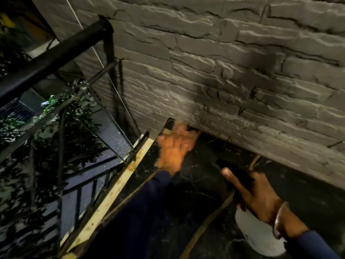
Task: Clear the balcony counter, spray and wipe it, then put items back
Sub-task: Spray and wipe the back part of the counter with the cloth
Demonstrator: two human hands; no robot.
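So the dark, veined stone counter (308,195) looks bare as far as I can see, which makes me think the clearing part is done and this is the spray-and-wipe stage. The left hand (174,148) is out at the far left corner of the worktop, right where it meets the grey rough-stone wall (224,62) and the pale strip (112,189) along the outer edge. It's badly motion-blurred, so I honestly can't tell if the fingers are spread or together, or whether there's a cloth under it. My guess is it's working that corner because that's where grime collects.

The right hand (261,199) is over the near right part of the worktop, holding a white plastic spray bottle (257,234) with a black trigger head. Its fingers are wrapped round the neck, with the index finger (233,178) straight along the black head. The nozzle points toward the wall edge, so it looks ready for a squirt there. The black metal railing (46,66) runs off past the left edge.
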